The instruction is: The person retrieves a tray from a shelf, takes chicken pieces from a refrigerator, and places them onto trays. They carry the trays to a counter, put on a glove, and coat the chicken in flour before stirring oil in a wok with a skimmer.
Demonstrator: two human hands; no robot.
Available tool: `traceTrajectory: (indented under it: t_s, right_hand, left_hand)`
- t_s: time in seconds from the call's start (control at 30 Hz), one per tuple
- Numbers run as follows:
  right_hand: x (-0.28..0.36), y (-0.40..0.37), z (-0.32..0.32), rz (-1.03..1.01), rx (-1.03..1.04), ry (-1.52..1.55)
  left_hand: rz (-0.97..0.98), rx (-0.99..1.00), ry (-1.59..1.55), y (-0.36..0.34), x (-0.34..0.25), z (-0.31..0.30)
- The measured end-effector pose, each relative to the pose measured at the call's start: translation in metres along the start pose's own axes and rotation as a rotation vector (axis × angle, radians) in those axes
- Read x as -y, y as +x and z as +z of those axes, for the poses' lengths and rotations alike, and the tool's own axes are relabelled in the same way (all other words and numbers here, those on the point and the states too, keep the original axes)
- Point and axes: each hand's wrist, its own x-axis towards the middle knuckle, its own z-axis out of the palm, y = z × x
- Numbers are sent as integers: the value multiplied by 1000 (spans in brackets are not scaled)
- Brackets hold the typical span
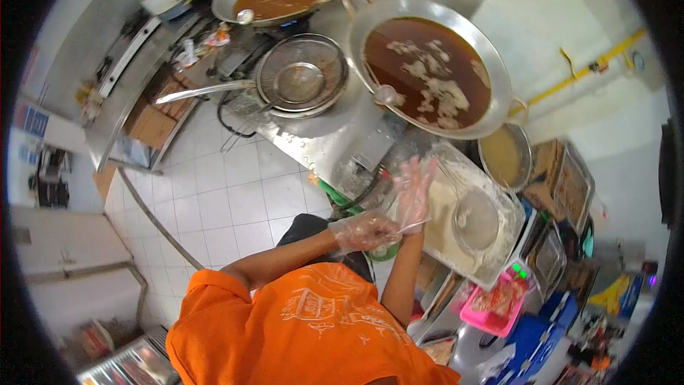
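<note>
From the head camera, looking down past an orange shirt (306, 328): both hands are raised over the near edge of a flour tray (484, 175), just below the steel counter (320, 139).

The right hand (415, 187) wears a clear plastic glove (422, 170). Its fingers are spread wide and hold nothing. The glove's long axis runs along the hand, cuff at the wrist below, fingertips pointing up the frame toward the big wok (501, 64) – roughly in line with the forearm.

The left hand (365, 232), also gloved in thin plastic, comes in from the left and sits against the right wrist, its fingers closed on the loose cuff of that glove.

The tray lies slantwise, its length running from upper left to lower right, with a round sieve (476, 219) resting in the flour beside the right hand. Pale pieces float in the dark oil of the big wok. A wire skimmer (303, 75) rests on the counter – its long handle points left. A second wok (226, 1) sits farther back.
</note>
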Motion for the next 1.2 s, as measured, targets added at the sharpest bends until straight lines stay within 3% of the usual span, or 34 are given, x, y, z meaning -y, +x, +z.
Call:
traceTrajectory:
  t_s: [0.03, 0.1, 0.2, 0.27, 0.33, 0.4, 0.57, 0.63, 0.7, 0.8, 0.87, 0.93, 1.07, 1.1, 1.13, 1.17, 1.2]
  right_hand:
    - [-11, -1, 9, 21, 31, 2]
    - [-40, -3, 23, 326, 151, -205]
    - [-109, -4, 29, 406, 239, -465]
    - [-149, -17, 48, 435, 248, -427]
    - [-184, -28, 64, 465, 244, -387]
    - [-222, -38, 84, 683, 369, -457]
    - [-316, -19, 173, 657, 265, -442]
    - [-350, 3, 208, 940, 94, -228]
    - [-367, 26, 227, 844, 79, -107]
    - [-365, 31, 211, 639, 18, 36]
    - [-356, 39, 159, 676, -17, -244]
    - [-331, 28, 148, 501, -154, -437]
    - [-243, -13, 235, 354, -231, -782]
    - [-224, -8, 249, 345, -225, -862]
    - [-217, 25, 226, 68, -94, -1140]
    - [-212, 59, 206, -212, 42, -1392]
    - [-200, 87, 229, -198, -63, -1401]
  left_hand:
    - [-57, -32, -21, -12, 0, -4]
    - [-134, -45, 2, -42, -9, -20]
    - [-268, -92, -55, -99, 15, -35]
    - [-547, -354, -61, -131, 16, -46]
    - [-630, -347, -41, -163, 18, -72]
    - [-704, -331, 166, -200, 30, -101]
    - [-728, -405, 201, -286, 57, -169]
    - [-763, -422, 149, -315, 62, -202]
    - [-756, -492, 210, -346, 58, -237]
    - [-866, -472, 411, -426, 119, -276]
    - [-871, -574, 558, -473, 145, -302]
    - [-849, -627, 546, -513, 158, -315]
    - [-892, -580, 634, -565, 182, -341]
    - [-907, -717, 554, -570, 189, -345]
    - [-929, -845, 469, -575, 194, -346]
    - [-939, -839, 461, -580, 203, -351]
    - [-864, -812, 517, -584, 220, -358]
